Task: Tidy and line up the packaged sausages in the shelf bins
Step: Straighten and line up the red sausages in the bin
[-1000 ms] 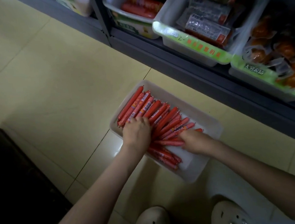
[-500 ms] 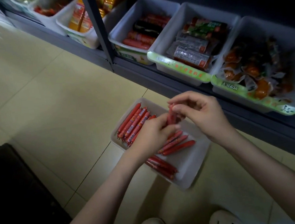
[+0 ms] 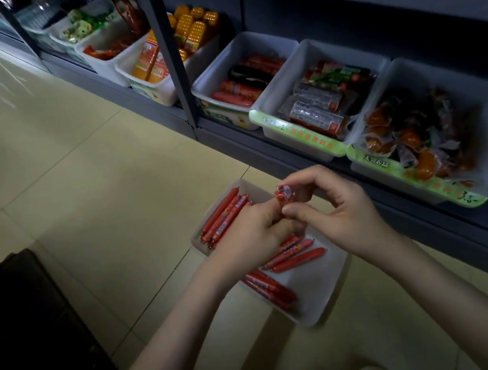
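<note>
Down on the tiled floor (image 3: 101, 201), a white plastic tray (image 3: 324, 309) holds slim red sausages (image 3: 298, 259). They have glossy casings with pale printed bands too small to read. Just above, the left hand (image 3: 251, 235) curls round an upright bundle (image 3: 283, 195) and the right hand (image 3: 342, 204) pinches its top. Beyond, white shelf bins (image 3: 251, 47) carry green label strips.

Glossy plastic-wrapped sausages (image 3: 298, 260) lie in a matt plastic bin (image 3: 318, 292).

Shop aisle: before you, a low metal shelf (image 3: 263, 149) of labelled white bins (image 3: 278, 82) holding packaged sausages (image 3: 235, 90) and snack packs (image 3: 413, 135); tiled floor (image 3: 83, 172).
</note>
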Demonstrator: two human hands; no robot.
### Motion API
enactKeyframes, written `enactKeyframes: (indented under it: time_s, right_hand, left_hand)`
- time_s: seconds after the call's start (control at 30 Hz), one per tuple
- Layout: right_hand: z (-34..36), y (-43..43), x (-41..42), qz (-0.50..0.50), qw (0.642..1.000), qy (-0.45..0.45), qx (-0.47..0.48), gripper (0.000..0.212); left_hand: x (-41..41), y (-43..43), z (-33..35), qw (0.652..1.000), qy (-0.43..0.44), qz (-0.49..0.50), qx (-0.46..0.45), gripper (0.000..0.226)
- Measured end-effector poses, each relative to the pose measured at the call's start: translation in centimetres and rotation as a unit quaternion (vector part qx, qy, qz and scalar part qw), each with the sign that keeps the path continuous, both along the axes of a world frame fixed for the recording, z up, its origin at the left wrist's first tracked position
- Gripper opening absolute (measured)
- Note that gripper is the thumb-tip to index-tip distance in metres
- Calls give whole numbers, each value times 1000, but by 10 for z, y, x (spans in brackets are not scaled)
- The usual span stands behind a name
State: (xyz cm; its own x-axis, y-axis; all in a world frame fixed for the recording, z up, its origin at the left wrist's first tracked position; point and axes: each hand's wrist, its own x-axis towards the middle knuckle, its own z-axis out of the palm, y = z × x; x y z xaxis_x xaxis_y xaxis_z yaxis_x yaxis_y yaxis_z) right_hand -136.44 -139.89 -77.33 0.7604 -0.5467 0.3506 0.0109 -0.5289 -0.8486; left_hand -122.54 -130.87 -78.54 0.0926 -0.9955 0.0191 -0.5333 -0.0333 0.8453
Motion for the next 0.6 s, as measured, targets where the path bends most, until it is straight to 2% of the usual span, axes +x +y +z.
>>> enactKeyframes:
  time_s: [0.17,0.3,0.47,0.53,0.6]
  right_hand:
    - [0,0,-1,-19,999,15,-30,24]
    - [-1,1,-1,-43,999,6,-6,23]
    - [-5,-2,1,-60,998,3,-8,21]
    - [-6,-3,2,-49,999,6,-6,19]
    - [-8,-3,4,-43,999,17,-15,25]
  left_hand:
    - [3,-3,5,993,-106,2,-44,16]
    - [1,-5,6,983,-169,28,-69,19]
    - [-3,-1,5,953,-266,122,-81,9]
    - [-4,-1,6,932,-306,169,-91,14]
    - [-6,-1,5,934,-298,178,-87,26]
